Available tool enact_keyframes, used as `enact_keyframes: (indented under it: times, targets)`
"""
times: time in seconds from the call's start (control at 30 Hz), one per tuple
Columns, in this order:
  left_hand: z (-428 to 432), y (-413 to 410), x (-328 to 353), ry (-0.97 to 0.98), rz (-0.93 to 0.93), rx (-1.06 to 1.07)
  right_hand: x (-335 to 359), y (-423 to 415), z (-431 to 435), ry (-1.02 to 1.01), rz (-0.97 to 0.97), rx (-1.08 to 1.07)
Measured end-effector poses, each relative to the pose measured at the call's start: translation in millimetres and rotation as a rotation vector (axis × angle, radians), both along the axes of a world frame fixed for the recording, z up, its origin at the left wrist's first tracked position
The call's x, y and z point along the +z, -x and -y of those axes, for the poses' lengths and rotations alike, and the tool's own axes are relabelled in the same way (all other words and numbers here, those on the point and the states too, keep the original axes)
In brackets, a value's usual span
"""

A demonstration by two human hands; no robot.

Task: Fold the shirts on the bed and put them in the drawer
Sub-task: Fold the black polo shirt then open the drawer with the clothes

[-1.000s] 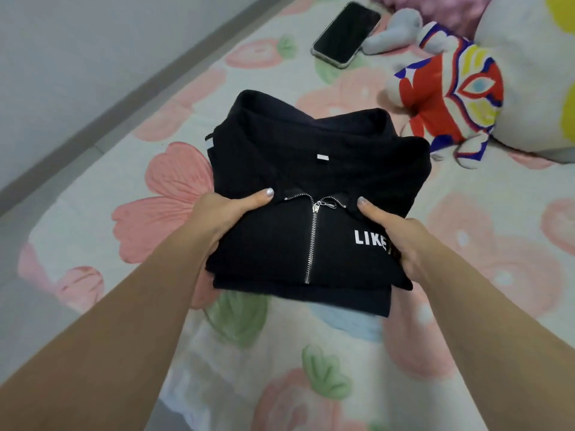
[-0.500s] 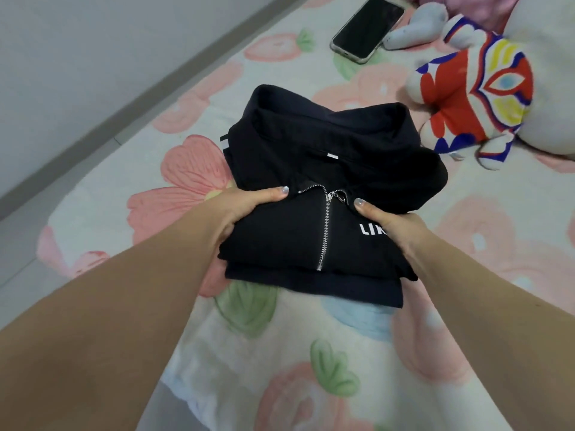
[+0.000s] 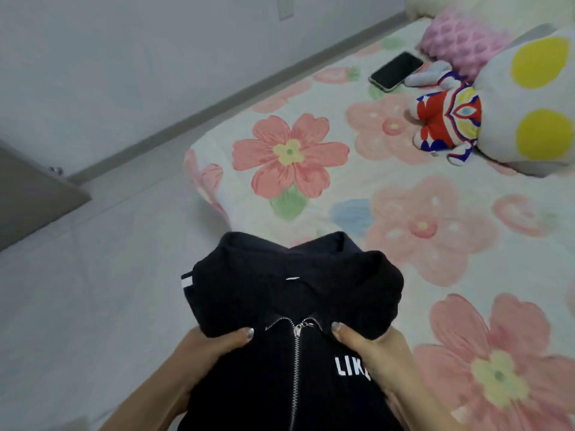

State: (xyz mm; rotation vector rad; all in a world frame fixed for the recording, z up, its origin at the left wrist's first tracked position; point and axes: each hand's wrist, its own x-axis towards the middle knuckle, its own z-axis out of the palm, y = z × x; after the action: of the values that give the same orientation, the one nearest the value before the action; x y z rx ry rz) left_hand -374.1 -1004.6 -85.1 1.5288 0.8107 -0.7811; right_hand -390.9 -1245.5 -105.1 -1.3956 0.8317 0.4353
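Shirt point(image 3: 280, 290) is off the bed point(image 3: 342, 194) now. A second ago it lay flat on the quilt with the hands just taking its sides. Now it's in the air, held close to the person, over the bed's near-left corner and partly over the floor point(image 3: 93, 290). View has swung left too, so the person looks to be turning away from the bed.

Grip: left hand point(image 3: 211, 346) and right hand point(image 3: 370, 346) both clamped on the shirt, one each side of the zip point(image 3: 295, 353). Thumbs on top, fingers hidden underneath. Fold is holding, collar to the front. One striped cuff point(image 3: 186, 279) pokes out at the shirt's left edge.

Read: folding done for this one, carry step started. Drawer not in view, so can't say which way it is. Grey panel point(image 3: 34, 194) at the far left, floor side: door or furniture front, can't tell.

Rest sits toward the bed's far-right corner, well apart from the shirt:
- phone point(image 3: 395, 70)
- small red-blue plush point(image 3: 448, 122) near it
- big white cushion with yellow spots point(image 3: 529, 98)
- pink cushion point(image 3: 460, 38) behind

No second shirt in view from here.

In the way: nothing I can see on the floor side. Risk is the loose cuff and the two-point hold, since the stack could sag or slide open in the carry. If the drawer is closed, it'll need a free hand.
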Motion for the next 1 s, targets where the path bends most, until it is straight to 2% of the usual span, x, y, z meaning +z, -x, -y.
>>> enact_keyframes:
  times: [0.17,0.47,0.73,1.0]
  targets:
    - [-52.6,140.1,56.8,-0.064,-0.004,0.266,54.5,72.3,-57.2,-0.036,0.033,0.269]
    - [-122.8,303.9,95.0,0.043,0.059,0.785,108.8,116.4,-183.8,0.035,0.034,0.844]
    - [-175.1,398.7,98.2,0.087,0.163,1.232,136.6,160.4,-318.4,0.106,0.054,1.254]
    - [-189.3,433.6,110.9,0.033,0.243,1.531,151.8,171.2,-397.6,-0.003,0.148,1.543]
